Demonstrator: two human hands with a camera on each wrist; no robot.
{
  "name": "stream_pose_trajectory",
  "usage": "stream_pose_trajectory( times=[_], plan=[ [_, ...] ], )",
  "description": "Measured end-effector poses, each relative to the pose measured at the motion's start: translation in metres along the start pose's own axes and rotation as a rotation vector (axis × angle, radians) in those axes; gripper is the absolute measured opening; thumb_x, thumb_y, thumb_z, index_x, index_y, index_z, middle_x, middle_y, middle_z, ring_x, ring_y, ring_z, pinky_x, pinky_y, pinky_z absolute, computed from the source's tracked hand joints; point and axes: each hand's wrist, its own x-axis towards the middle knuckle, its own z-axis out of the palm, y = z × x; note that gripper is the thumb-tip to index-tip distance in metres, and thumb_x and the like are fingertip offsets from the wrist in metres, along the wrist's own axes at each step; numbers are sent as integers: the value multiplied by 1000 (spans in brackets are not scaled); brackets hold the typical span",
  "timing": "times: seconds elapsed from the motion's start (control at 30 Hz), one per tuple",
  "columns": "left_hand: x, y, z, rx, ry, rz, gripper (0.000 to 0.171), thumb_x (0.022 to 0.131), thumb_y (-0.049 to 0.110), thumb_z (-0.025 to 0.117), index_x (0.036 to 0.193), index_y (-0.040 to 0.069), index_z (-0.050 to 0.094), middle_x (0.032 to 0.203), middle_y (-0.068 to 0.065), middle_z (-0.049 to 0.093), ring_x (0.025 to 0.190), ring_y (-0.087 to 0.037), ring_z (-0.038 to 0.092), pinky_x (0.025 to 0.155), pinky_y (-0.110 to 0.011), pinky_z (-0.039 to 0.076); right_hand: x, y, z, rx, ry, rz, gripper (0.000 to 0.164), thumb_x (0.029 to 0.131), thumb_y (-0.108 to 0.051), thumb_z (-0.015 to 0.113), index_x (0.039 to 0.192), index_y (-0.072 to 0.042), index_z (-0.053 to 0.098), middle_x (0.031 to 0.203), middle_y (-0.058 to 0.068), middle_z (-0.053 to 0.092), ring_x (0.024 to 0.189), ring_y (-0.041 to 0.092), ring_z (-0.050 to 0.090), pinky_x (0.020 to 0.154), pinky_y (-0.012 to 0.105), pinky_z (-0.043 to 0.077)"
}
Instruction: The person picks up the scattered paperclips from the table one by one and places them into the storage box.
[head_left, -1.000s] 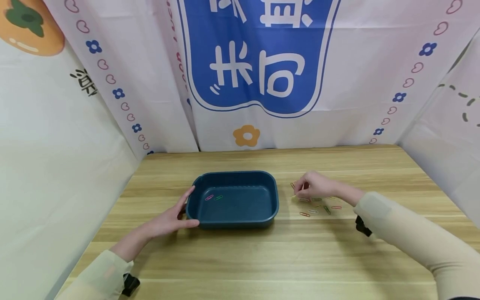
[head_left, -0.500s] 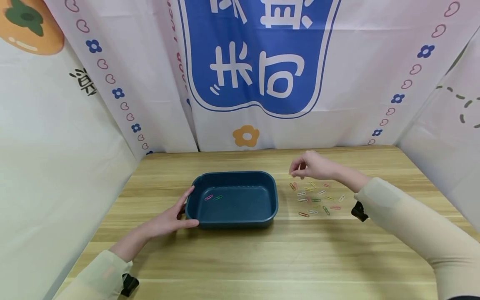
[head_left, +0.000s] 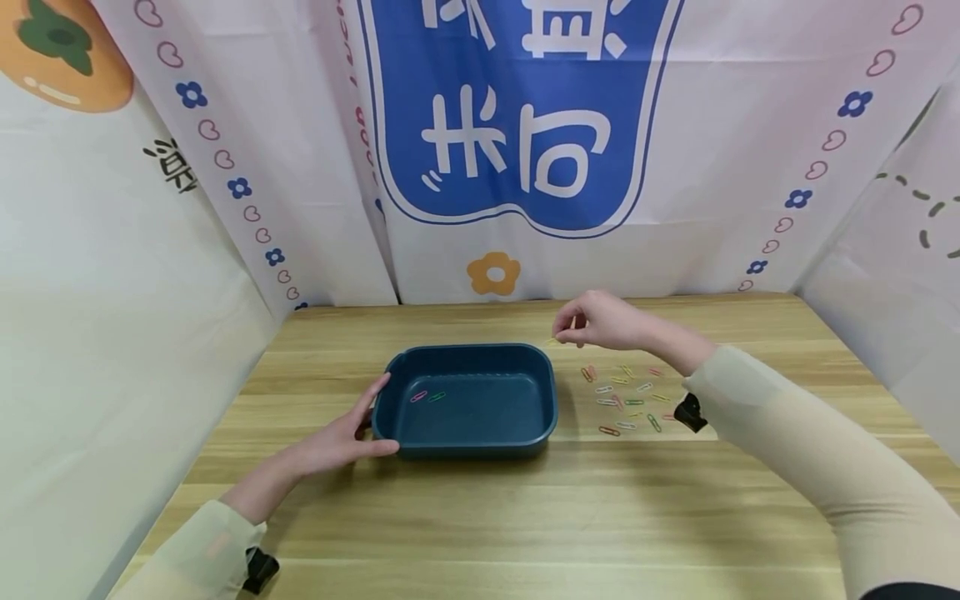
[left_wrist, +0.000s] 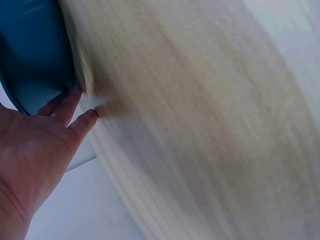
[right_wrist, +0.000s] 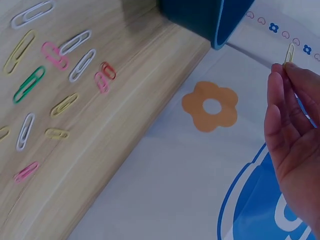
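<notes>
A dark blue rectangular box point(head_left: 472, 451) stands on the wooden table, with a pink paper clip point(head_left: 418, 397) and a green paper clip point(head_left: 437, 397) lying inside near its left end. My left hand point(head_left: 336, 445) rests against that end, thumb at the near corner and straight fingers along the side. Between thumb and fingertips, my right hand point(head_left: 606, 322) pinches a yellow paper clip point(right_wrist: 289, 53), raised just beyond the box's far right corner. Loose paper clips in several colours, among them a green one point(right_wrist: 29, 84), are scattered right of the box.
A printed cloth point(head_left: 442, 258) hangs along the table's back edge, close behind my right hand. Pale cloth point(head_left: 112, 350) walls in the left side, and another sheet point(head_left: 892, 283) the right. The wooden table top point(head_left: 525, 525) extends in front of the box.
My right hand has lifted away from the scattered clips with the yellow paper clip and moved left towards the box. The left hand and the box have stayed in place.
</notes>
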Motion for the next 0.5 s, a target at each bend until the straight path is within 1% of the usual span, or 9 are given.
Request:
stream_pose_trajectory(
  times=[0.13,0.23,0.37,0.5],
  plan=[
    [0,0,0,1,0,-4,98,92,35,67,155,32,-8,158,-27,4,137,-49,25,105,-66,21,11,-8,7,9,-16,-9,10,93,-11,66,91,-6,73,77,-4,66,68,16,61,60,30,50],
    [-1,0,0,-2,1,-8,97,93,34,66,155,32,-8,158,-26,4,136,-49,25,105,-66,21,20,-12,15,14,-29,-29,10,93,-11,66,92,-5,74,79,0,68,70,15,60,63,29,50],
    [-1,1,0,-5,1,-8,97,93,34,66,155,31,-8,158,-27,3,136,-49,25,105,-66,21,32,-14,29,17,-39,-56,9,92,-11,66,90,-7,74,81,1,68,71,11,60,65,27,50],
    [-1,2,0,-7,-4,-6,97,93,34,66,155,31,-8,158,-27,3,137,-49,25,105,-65,21,44,-14,43,35,-52,-43,8,92,-10,66,89,-10,73,80,-3,67,69,9,59,65,25,51]
  ],
)
